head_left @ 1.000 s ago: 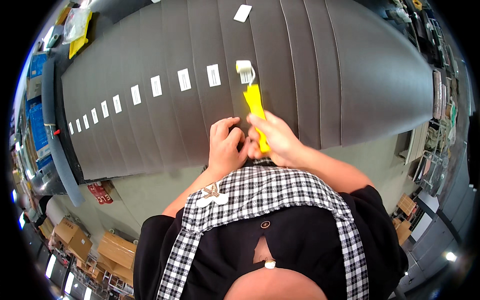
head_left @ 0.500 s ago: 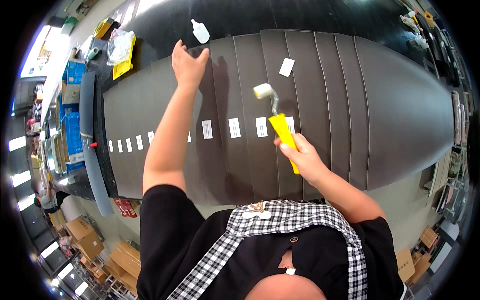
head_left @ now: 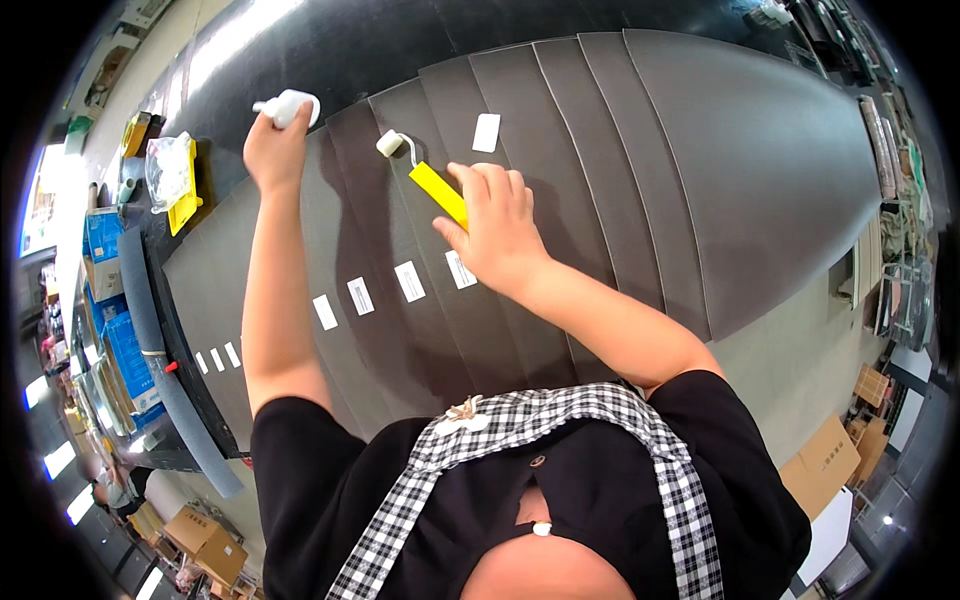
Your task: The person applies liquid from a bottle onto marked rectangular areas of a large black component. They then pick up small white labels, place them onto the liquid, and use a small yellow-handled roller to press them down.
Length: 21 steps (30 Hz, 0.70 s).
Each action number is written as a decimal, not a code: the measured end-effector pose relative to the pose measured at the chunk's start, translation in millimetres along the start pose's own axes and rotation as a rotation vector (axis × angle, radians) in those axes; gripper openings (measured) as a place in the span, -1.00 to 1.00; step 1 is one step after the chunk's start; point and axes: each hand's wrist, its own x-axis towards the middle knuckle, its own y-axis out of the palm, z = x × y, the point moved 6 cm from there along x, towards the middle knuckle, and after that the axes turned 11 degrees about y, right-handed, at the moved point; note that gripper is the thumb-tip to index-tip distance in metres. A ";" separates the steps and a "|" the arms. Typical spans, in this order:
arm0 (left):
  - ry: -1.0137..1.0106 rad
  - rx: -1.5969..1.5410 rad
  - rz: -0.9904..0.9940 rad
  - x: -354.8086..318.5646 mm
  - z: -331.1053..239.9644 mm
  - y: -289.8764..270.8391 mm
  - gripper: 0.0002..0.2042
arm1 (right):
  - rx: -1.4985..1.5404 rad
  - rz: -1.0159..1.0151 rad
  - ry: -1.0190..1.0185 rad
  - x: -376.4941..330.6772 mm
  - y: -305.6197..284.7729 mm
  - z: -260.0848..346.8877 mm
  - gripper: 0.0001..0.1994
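At the far left edge of the overlapping dark brown sheets [head_left: 760, 180], my left hand [head_left: 277, 150] grips a small white squeeze bottle [head_left: 296, 106] with a narrow nozzle, tipped onto its side. A small paint roller [head_left: 437, 190] with a yellow handle and a white head lies on the sheets. My right hand [head_left: 497, 222] is over the end of that handle, fingers stretched out and thumb apart, not wrapped around it. Beyond this hand sits a blank white card [head_left: 486, 132]. Printed white labels [head_left: 409, 282] run in a row across the sheets, some hidden behind my left forearm.
A yellow tray [head_left: 186, 205] with a clear plastic bag [head_left: 168, 172] stands on the black table [head_left: 400, 45] at the left. A grey roll [head_left: 165, 370] lies along the table's left end, beside blue boxes [head_left: 130, 345]. Cardboard boxes [head_left: 205, 545] stand on the floor.
My left hand has moved left and taken hold of the white bottle. My right hand has loosened from the roller, which now lies on the sheets. The view has turned and shifted.
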 end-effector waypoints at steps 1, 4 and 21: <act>0.029 -0.020 0.023 -19.3 -26.3 -15.1 -0.64 | 0.148 0.065 -0.035 -8.5 -4.2 -3.0 -0.38; -0.058 -0.462 0.136 -102.1 -110.2 -42.1 -0.75 | 0.685 0.509 0.106 -46.9 -9.1 -14.5 -0.30; -0.587 -0.997 0.162 -292.0 -220.3 22.8 -0.47 | 2.087 0.938 1.071 -127.2 1.6 -43.3 -0.39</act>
